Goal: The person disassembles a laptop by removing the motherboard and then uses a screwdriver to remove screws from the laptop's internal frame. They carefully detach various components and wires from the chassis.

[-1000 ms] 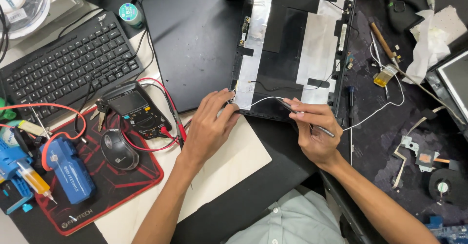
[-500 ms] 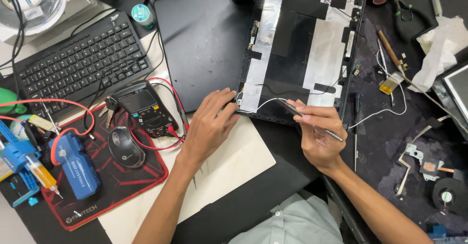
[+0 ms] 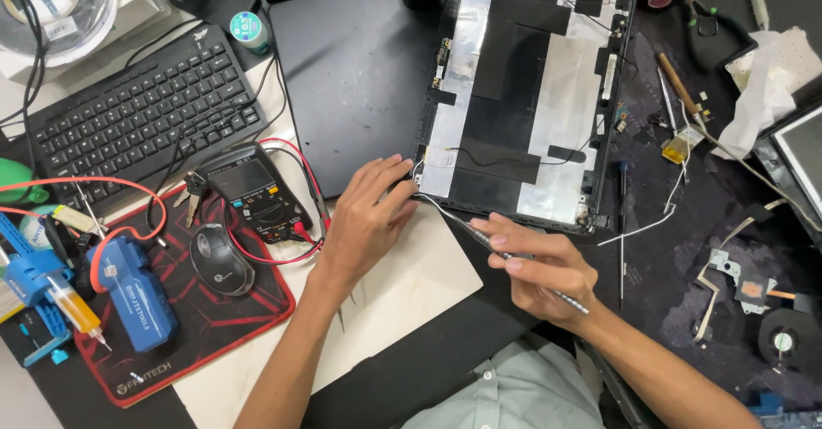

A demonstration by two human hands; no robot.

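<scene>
Our right hand (image 3: 544, 262) pinches thin tweezers (image 3: 505, 253); our left hand (image 3: 368, 219), fingers loosely spread, presses the lower left corner of the laptop lid shell (image 3: 514, 95), near the table's front edge. We judge it light, thin, with fragile wires; best held by the edges.

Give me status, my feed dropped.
Left hand pressing lid panel corner. Right hand grips tweezers, tips at that corner. Nothing blocking.

Left hand (image 3: 364, 223) flat, fingers spread, right hand (image 3: 539, 262) curled in pinch grip
</scene>
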